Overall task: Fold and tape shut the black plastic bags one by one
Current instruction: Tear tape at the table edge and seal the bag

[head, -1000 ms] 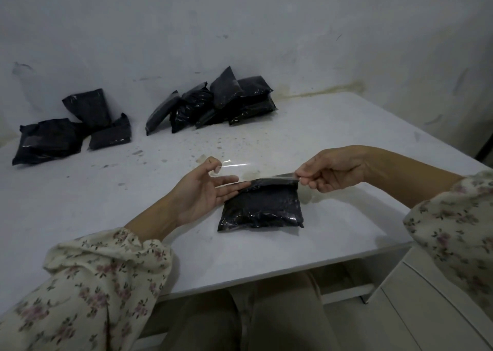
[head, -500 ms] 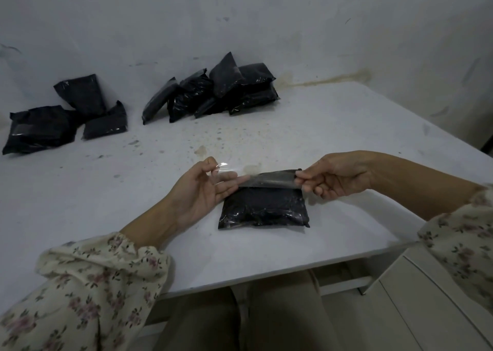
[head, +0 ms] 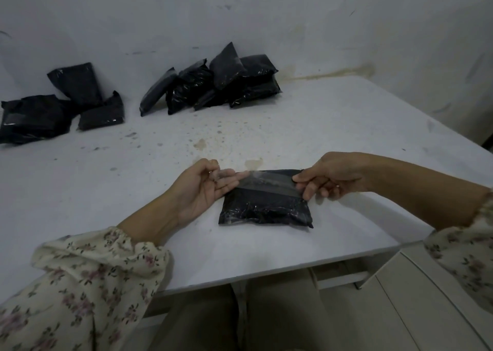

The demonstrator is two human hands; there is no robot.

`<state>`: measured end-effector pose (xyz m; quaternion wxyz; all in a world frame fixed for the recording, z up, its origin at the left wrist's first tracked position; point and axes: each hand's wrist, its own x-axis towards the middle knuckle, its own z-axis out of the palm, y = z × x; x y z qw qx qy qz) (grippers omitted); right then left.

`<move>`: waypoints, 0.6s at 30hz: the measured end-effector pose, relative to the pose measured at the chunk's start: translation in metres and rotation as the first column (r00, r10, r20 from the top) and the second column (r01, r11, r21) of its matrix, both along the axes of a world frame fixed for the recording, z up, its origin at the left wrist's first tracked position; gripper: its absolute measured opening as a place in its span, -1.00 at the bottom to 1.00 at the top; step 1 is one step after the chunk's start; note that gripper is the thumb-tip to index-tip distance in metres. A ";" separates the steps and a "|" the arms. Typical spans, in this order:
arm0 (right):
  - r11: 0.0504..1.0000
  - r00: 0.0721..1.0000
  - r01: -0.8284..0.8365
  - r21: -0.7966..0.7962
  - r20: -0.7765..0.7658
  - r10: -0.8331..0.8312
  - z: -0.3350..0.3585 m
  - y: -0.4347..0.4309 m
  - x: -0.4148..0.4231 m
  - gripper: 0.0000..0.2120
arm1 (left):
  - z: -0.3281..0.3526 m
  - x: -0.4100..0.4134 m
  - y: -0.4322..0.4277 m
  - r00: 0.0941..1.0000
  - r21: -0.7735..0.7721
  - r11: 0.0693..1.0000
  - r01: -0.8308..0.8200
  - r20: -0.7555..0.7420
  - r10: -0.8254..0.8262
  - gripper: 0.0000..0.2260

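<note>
A small folded black plastic bag point(head: 266, 206) lies on the white table point(head: 320, 126) near its front edge. A strip of clear tape point(head: 269, 183) stretches across the bag's folded top. My left hand point(head: 202, 188) pinches the tape's left end between thumb and fingers, just left of the bag. My right hand point(head: 328, 176) pinches the tape's right end at the bag's upper right corner. The tape lies low over the bag's top part; whether it is stuck down I cannot tell.
A heap of several black bags point(head: 213, 80) leans against the back wall at the middle. Another group of black bags point(head: 58, 105) lies at the back left. The table's front edge point(head: 266, 276) runs just below my forearms, with my lap beneath.
Both hands have lowered the stretched tape from above the bag's far edge down onto its folded top. The bag has stayed in place.
</note>
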<state>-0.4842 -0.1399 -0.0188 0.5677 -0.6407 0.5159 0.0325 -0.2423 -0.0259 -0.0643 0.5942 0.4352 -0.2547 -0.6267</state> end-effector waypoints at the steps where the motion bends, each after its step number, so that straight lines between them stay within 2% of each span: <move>1: 0.999 1.000 -0.012 -0.032 -0.012 0.011 0.001 0.001 0.000 -0.80 | 0.000 -0.001 0.001 1.000 -0.001 1.000 -0.002 0.001 0.002 -0.66; 7: 0.980 0.991 -0.103 -0.169 -0.102 0.087 0.002 0.003 0.001 -0.73 | 0.002 -0.003 0.003 1.000 -0.018 1.000 -0.009 -0.010 0.009 -0.63; 12: 0.901 0.964 -0.231 -0.367 -0.209 0.163 -0.004 -0.001 -0.006 -0.58 | 0.002 -0.003 0.004 1.000 -0.016 1.000 -0.009 -0.013 0.009 -0.69; 15: 0.852 0.960 -0.270 -0.448 -0.196 0.201 -0.004 -0.001 -0.008 -0.59 | 0.002 -0.004 0.004 1.000 -0.018 1.000 -0.011 -0.012 0.011 -0.72; 18: 0.788 0.935 -0.334 -0.517 -0.289 0.206 0.004 -0.002 -0.006 -0.67 | 0.001 -0.004 0.004 1.000 -0.017 1.000 -0.017 -0.013 0.017 -0.70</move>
